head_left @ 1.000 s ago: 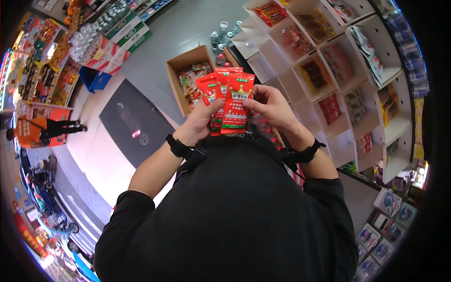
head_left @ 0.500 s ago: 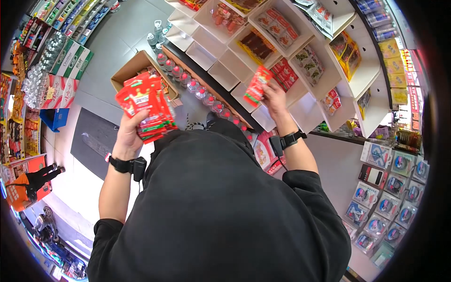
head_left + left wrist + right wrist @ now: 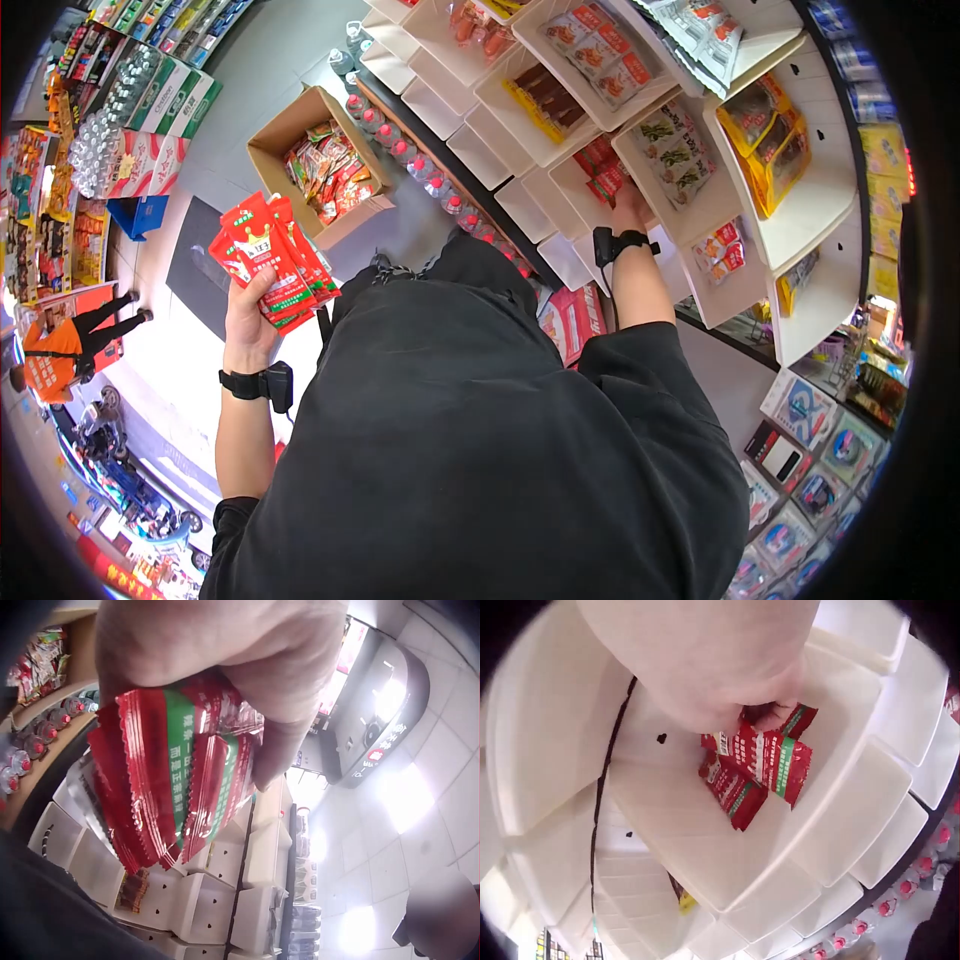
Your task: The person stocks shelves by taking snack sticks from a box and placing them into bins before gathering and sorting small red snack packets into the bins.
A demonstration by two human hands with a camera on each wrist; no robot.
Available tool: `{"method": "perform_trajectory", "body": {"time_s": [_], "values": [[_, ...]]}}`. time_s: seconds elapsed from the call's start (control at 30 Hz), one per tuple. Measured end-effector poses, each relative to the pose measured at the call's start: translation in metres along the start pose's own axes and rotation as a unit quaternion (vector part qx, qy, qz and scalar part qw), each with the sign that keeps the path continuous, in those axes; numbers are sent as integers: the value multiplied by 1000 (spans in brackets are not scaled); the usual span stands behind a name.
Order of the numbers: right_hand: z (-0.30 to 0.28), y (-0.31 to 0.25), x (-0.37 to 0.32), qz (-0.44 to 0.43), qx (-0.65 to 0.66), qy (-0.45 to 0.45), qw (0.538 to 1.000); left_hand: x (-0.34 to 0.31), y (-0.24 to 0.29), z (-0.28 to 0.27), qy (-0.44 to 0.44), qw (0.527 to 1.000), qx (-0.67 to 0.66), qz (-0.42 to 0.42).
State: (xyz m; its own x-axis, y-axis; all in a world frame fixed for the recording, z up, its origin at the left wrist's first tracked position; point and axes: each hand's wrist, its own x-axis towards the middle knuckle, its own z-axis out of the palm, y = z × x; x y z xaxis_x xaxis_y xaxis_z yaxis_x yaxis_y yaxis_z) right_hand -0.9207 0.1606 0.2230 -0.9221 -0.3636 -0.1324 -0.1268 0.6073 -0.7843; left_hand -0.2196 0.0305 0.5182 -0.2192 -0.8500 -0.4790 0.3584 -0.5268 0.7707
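My left hand [image 3: 248, 325] grips a fanned bunch of red snack packets [image 3: 262, 245] with green bands and a crown print, the thumb lying across their front. In the left wrist view, the packets' crimped ends [image 3: 154, 780] hang below the curled fingers. My right hand [image 3: 630, 212] is down inside a white bin [image 3: 682, 810] of the rack. Seen from the right wrist, its bent fingers pinch a matching red packet [image 3: 780, 766], which lies over another red packet [image 3: 733, 796] in the bin. Part of the pinched packet is hidden under the hand.
Neighbouring bins hold bagged snacks [image 3: 668, 150] and yellow packs [image 3: 765, 140]; others stand bare. A cardboard box [image 3: 345, 228] full of mixed packets sits on the floor at left. Red-capped bottles [image 3: 420, 170] line the rack's foot. Farther left, a person in orange [image 3: 55, 350] is visible.
Both hands were together at the packets; they parted, the right hand carrying one packet to the right and down into the bin. The left hand moved left with the bunch.
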Motion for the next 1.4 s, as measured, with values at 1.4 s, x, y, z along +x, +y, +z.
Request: {"method": "perform_trajectory", "body": {"time_s": [1.4], "values": [[26, -364, -456, 0, 265, -562, 784, 16, 33, -12, -250, 962, -50, -98]]}}
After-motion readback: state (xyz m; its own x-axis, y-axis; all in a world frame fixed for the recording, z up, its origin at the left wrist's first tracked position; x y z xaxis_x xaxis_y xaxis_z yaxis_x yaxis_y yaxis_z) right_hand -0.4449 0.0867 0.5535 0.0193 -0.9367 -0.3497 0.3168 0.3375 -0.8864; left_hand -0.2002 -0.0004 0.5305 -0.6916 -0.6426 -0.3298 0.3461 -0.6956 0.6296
